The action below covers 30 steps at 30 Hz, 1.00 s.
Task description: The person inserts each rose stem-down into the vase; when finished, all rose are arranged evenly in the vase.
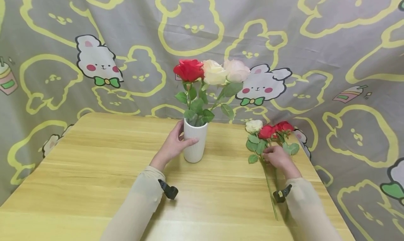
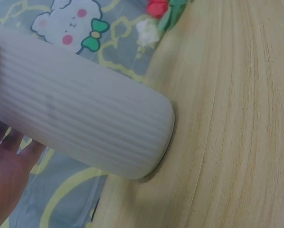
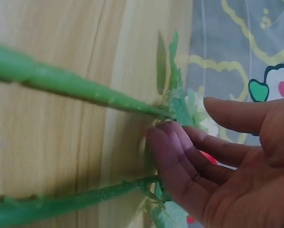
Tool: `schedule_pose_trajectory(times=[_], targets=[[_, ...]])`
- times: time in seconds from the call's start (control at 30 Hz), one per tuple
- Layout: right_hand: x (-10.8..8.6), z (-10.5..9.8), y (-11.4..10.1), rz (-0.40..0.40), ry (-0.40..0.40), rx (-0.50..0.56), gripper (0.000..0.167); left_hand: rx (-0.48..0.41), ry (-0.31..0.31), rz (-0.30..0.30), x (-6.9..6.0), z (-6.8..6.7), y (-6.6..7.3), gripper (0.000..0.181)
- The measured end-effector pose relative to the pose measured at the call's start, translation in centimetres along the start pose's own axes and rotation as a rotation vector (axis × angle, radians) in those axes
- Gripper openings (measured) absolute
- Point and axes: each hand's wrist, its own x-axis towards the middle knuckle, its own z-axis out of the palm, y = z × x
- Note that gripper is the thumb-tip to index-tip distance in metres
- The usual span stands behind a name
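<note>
A white ribbed vase (image 1: 195, 144) (image 2: 89, 104) stands upright on the table, holding a red rose (image 1: 189, 70), a cream rose (image 1: 214, 72) and a pale pink rose (image 1: 236, 71). My left hand (image 1: 172, 146) (image 2: 9, 183) grips its left side, thumb across the front. On the right lie a white rose (image 1: 254, 126) and red roses (image 1: 267, 132). My right hand (image 1: 280, 159) (image 3: 237, 166) is at their stems, thumb apart from its bent fingers. In the right wrist view, the fingertips are beside the upper stem (image 3: 85, 87), with a lower stem (image 3: 85, 199) below; contact is unclear.
The wooden table (image 1: 104, 153) meets a grey patterned cloth (image 1: 139, 30) at its back and right edges. Long stems (image 1: 270, 199) extend toward the table's front beside my right forearm. A dark wrist device (image 1: 168, 190) is on each sleeve.
</note>
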Motion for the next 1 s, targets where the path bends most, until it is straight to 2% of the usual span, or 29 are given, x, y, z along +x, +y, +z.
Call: schedule_pose_trajectory(times=[0.13,0.33,0.57,0.67,0.83,0.9,1.0], targets=[[0.7,0.1,0.2,0.03,-0.009,-0.047,0.03,0.001,0.004,0.001,0.0,0.0,0.0,0.077],[1.3,0.3,0.5,0.044,0.021,-0.106,0.022,0.002,0.003,0.005,0.0,0.0,0.0,0.077],[1.4,0.9,0.7,0.104,0.014,0.05,0.016,0.003,0.0,0.003,-0.1,0.0,0.0,0.077],[1.3,0.9,0.6,0.102,0.013,0.075,0.017,0.004,0.0,0.001,-0.1,0.1,-0.1,0.077],[1.2,0.8,0.3,0.047,0.029,0.035,0.017,0.005,0.003,0.001,-0.1,0.0,-0.1,0.078],[1.1,0.8,0.1,0.027,0.03,0.056,0.016,0.002,0.004,0.006,0.0,0.0,0.0,0.078],[1.0,0.8,-0.4,0.021,0.024,0.153,0.014,0.004,0.006,0.01,0.0,0.0,0.0,0.077]])
